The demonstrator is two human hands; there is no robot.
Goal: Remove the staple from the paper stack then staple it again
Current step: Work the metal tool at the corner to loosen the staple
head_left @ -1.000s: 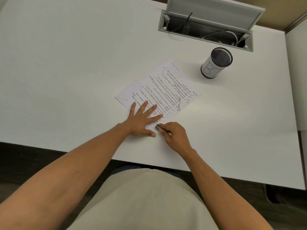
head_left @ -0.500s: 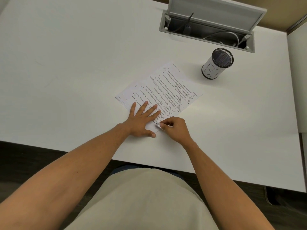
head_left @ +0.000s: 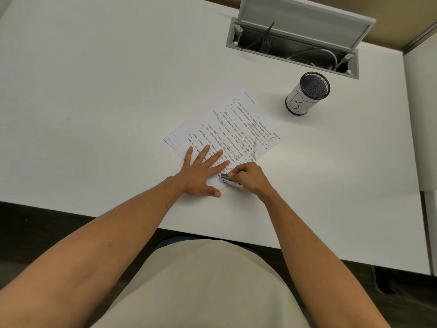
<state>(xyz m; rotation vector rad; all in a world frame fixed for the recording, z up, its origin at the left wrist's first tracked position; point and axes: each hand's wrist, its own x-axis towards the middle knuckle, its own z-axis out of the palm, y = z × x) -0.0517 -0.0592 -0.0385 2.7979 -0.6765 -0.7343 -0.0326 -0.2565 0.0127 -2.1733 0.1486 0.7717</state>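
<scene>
Near the front edge of the white worktop [head_left: 94, 91], paper stack [head_left: 227, 129] lying skewed, its near corner toward the person. Left hand [head_left: 201, 172] flat on that corner, fingers straight and spread, pressing the sheets down; it grasps nothing. Right hand [head_left: 250, 177] curled round a small grey-and-white tool [head_left: 230, 181], the tool's nose at the corner, just beside the left index finger. Tool looks like a staple remover or small stapler; cannot tell which. Staple itself too small to make out.

Judgement: removal step under way, restapling not yet reached. To do it well: keep the flat hand close to the staple so the sheets cannot lift or fan; slide the tool's tip under the staple's crown, low and level with the paper; lever gently rather than yank, or the corner may tear. Keep the pressing index clear of the tip.

Further back: black mesh cup [head_left: 307, 93] with a marked white label, well apart from the stack. Open cable hatch [head_left: 293, 43] at the far edge.
</scene>
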